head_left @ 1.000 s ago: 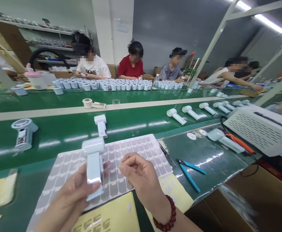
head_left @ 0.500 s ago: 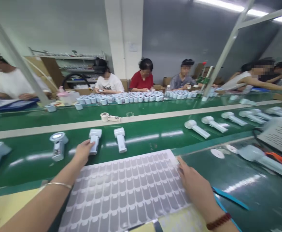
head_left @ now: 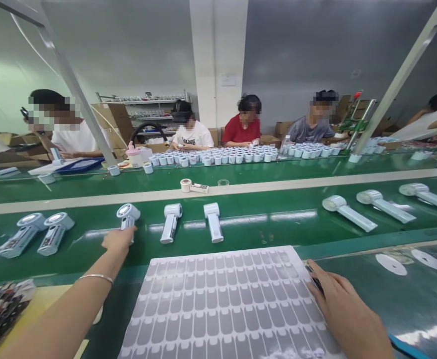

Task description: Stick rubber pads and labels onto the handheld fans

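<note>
My left hand [head_left: 118, 241] reaches out over the green conveyor belt [head_left: 263, 227] and closes round the handle of a small white handheld fan [head_left: 127, 215] lying there. Two more white fans [head_left: 171, 222] [head_left: 213, 221] lie side by side just to its right. My right hand [head_left: 343, 311] rests, fingers curled, on the right edge of a large sheet of grey stickers [head_left: 218, 304] in front of me, over a thin dark tool [head_left: 315, 280] lying at the sheet's edge.
More fans lie along the belt at left [head_left: 39, 234] and right [head_left: 349, 213]. Rows of white fan heads [head_left: 218, 157] stand on the far side, where several people sit working. White discs [head_left: 390, 263] lie at right. A slanted metal post [head_left: 72, 85] crosses the upper left.
My left hand set the fan it held down on the belt, then moved left onto another fan. My right hand dropped from a pinch to the sticker sheet's right edge. The view swung left.
</note>
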`<action>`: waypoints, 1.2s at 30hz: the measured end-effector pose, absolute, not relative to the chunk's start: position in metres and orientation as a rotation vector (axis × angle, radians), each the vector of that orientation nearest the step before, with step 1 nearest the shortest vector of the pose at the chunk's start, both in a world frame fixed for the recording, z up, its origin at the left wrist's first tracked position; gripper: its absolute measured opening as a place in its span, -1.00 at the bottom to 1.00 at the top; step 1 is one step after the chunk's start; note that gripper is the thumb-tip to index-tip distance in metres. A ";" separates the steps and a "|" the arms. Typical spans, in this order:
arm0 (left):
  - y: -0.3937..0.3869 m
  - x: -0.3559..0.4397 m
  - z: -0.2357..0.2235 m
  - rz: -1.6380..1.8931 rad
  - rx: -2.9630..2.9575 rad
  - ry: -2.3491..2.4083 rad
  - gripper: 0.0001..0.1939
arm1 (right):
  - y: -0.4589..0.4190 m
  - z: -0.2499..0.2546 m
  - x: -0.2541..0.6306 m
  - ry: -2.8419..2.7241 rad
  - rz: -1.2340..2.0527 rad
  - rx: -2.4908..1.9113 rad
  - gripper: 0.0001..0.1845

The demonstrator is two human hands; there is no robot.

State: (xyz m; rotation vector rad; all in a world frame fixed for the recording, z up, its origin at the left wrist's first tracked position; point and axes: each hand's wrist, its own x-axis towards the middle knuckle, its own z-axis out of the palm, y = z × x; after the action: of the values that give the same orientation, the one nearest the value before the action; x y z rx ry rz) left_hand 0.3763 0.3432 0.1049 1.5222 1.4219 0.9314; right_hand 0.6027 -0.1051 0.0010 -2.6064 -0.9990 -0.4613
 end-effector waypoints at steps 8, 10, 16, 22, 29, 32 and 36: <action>0.225 0.371 0.134 0.837 1.081 0.991 -0.86 | -0.107 0.020 0.594 -0.842 -0.263 -2.516 -0.53; 0.191 0.357 0.139 0.735 1.010 0.874 -0.73 | -0.108 0.028 0.595 -0.838 -0.258 -2.453 -0.55; 0.122 0.328 0.132 0.604 0.602 0.896 -0.70 | -0.088 0.072 0.542 -0.478 0.085 -1.963 -0.45; 0.084 0.338 0.134 0.619 0.197 0.930 -0.85 | -0.042 0.106 0.431 -0.547 0.709 -1.303 -0.49; 0.072 0.335 0.136 0.661 0.103 0.940 -0.93 | -0.022 0.116 0.394 -0.571 0.876 -1.256 -0.59; 0.072 0.331 0.136 0.670 0.102 0.957 -0.91 | -0.019 0.118 0.392 -0.581 0.885 -1.279 -0.59; 0.073 0.330 0.137 0.662 0.106 0.965 -0.89 | -0.018 0.119 0.390 -0.585 0.892 -1.283 -0.57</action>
State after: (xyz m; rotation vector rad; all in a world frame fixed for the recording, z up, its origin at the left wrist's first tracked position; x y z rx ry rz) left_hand 0.3300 0.0729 0.1368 0.1058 0.9655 0.6615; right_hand 0.3897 -0.0183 0.1188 -1.2831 -0.5855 0.8920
